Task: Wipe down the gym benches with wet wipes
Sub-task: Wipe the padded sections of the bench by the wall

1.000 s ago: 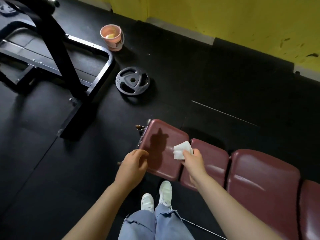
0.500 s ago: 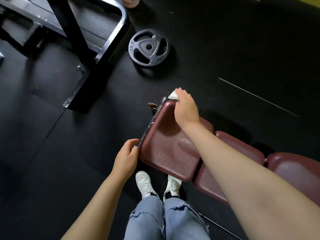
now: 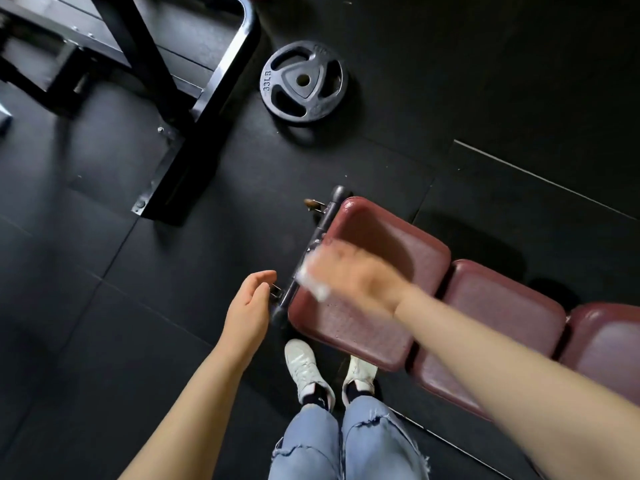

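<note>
Nearest us, our left hand (image 3: 249, 306) hangs relaxed and holding nothing beside the bench (image 3: 374, 271) pad's left edge, likely ready to steady it. Our blurred right hand (image 3: 356, 275) presses the wet wipe (image 3: 311, 284) onto that end pad, its grip unclear. Beyond, on the floor (image 3: 485, 98), a weight plate (image 3: 304, 84) reads "33LB".

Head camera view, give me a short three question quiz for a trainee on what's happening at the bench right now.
1. True or false: the weight plate lies on the bench.
2. Which hand holds the wet wipe? A left hand, B right hand, C neither.
3. Fill in: the wipe is over the ___ pad of the bench.

Key: 1 false, it lies on the floor beyond the bench. 2 B. 3 end, the one nearest the metal handle.
</note>
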Tool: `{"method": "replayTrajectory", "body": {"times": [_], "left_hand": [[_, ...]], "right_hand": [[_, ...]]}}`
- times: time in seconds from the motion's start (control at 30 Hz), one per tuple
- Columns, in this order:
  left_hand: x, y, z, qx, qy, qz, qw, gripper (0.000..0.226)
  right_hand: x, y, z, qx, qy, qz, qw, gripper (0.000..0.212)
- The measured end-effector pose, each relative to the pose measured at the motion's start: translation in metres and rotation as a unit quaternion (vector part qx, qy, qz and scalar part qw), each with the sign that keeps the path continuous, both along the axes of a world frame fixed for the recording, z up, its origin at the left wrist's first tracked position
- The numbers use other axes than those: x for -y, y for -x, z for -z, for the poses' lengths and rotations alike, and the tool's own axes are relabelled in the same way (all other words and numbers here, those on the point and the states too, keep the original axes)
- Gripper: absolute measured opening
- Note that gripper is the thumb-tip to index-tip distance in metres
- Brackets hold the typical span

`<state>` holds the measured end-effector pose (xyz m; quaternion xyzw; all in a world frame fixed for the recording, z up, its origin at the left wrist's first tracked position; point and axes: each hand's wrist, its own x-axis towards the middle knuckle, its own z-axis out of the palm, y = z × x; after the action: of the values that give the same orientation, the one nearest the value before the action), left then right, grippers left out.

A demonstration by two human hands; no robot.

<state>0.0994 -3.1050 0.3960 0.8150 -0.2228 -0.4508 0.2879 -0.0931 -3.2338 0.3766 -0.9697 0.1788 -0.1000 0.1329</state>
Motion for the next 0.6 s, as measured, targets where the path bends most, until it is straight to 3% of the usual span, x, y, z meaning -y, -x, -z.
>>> {"method": "replayTrajectory", "body": {"times": [0.07,0.2,0.27,0.3,0.4,0.47,0.6], "left_hand": [[0.001,0.001,0.003,-0.008,0.001,0.003,1.0,0.031],[0.006,0.013,0.007,-0.031,-0.003,0.007,0.999,0.029],[0.01,0.021,0.006,-0.054,-0.007,-0.005,0.999,0.03],[0.012,0.024,0.005,-0.066,-0.009,-0.011,0.998,0.03],[0.017,0.028,0.004,-0.075,-0.012,0.001,0.997,0.032],[0.018,0.028,0.005,-0.071,-0.014,0.008,0.997,0.034],[0.019,0.033,0.005,-0.037,-0.021,0.048,0.998,0.039]], "right_hand": [[0.045,0.006,0.007,0.024,-0.003,0.177,0.984,0.039],[0.02,0.005,0.033,0.036,-0.029,0.322,0.946,0.044],[-0.042,0.006,0.039,0.011,-0.011,0.238,0.971,0.041],[-0.07,0.012,0.038,0.001,-0.002,0.142,0.99,0.039],[-0.098,0.034,0.043,-0.004,-0.005,-0.035,0.999,0.044],[-0.066,0.043,0.049,0.017,0.002,-0.007,1.0,0.04],[0.036,0.054,0.051,0.022,0.016,0.223,0.974,0.041]]}}
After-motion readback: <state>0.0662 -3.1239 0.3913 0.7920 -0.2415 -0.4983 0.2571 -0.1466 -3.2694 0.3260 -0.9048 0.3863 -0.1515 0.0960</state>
